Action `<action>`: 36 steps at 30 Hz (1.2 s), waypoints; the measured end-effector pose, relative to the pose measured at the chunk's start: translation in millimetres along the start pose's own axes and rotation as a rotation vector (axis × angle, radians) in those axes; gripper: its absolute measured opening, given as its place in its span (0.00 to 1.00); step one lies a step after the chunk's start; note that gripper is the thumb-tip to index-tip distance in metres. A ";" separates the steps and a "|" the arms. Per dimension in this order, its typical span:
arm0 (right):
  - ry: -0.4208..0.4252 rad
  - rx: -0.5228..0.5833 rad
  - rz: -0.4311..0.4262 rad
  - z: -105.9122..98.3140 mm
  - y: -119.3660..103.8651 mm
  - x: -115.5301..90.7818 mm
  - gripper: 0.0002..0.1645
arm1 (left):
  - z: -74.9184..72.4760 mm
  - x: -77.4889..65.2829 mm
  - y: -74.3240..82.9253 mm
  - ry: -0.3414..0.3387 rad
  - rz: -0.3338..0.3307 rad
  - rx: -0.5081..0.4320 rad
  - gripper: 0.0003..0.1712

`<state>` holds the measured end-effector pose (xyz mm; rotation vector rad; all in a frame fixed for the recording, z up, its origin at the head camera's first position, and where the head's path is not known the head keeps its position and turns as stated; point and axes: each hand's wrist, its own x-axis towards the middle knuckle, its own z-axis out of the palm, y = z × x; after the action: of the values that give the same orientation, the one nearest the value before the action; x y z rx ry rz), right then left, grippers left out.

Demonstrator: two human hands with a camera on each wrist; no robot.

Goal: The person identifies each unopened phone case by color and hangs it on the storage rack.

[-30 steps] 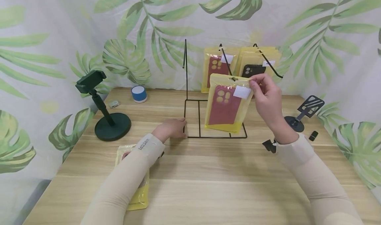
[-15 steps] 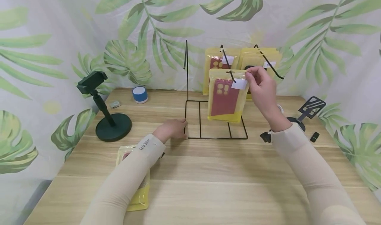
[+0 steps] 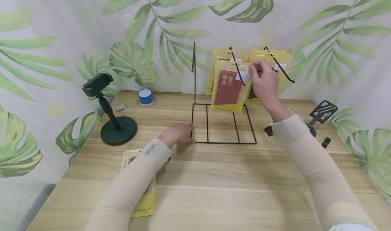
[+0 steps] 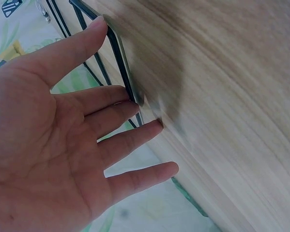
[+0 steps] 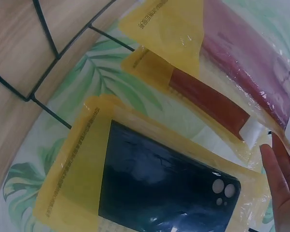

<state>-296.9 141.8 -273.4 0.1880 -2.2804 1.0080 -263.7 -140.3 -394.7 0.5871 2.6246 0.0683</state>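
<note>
My right hand (image 3: 265, 81) pinches the upper right corner of a clear and yellow packet with a red phone case (image 3: 227, 88). The packet hangs on the middle hook of the black wire rack (image 3: 224, 143), in front of another red-case packet (image 5: 207, 96). Black-case packets (image 5: 159, 169) fill the right hook. At the rack's left side, my left hand (image 3: 178, 133) touches the base wire; in the left wrist view its fingers (image 4: 130, 142) are nearly straight and spread, the thumb on the wire's corner.
Another packet (image 3: 143, 205) lies on the table under my left forearm. A green phone stand (image 3: 119, 130) and a blue and white round device (image 3: 146, 97) stand at left. A black stand (image 3: 323, 112) and a small black object (image 3: 326, 142) are at right. The left hook (image 3: 193, 59) bears no packet.
My right hand has moved back and up, sliding the packet from the middle hook's tip farther along it toward the wall. The left hand stays at the rack's base.
</note>
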 end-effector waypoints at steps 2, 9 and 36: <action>0.003 -0.027 0.005 3.3 1.3 5.1 0.19 | 0.4 0.1 -0.1 0.003 -0.002 0.000 0.43; 0.009 -0.088 0.005 12.1 4.3 19.6 0.20 | 1.1 -0.1 0.6 0.007 -0.009 -0.002 0.43; -0.020 -0.105 -0.006 -5.8 8.5 -15.9 0.23 | 1.1 -2.6 -4.4 -0.003 0.005 0.006 0.43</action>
<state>-284.5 150.0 -285.2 0.1616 -2.3430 0.8840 -262.8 -145.5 -395.2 0.5958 2.6218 0.0609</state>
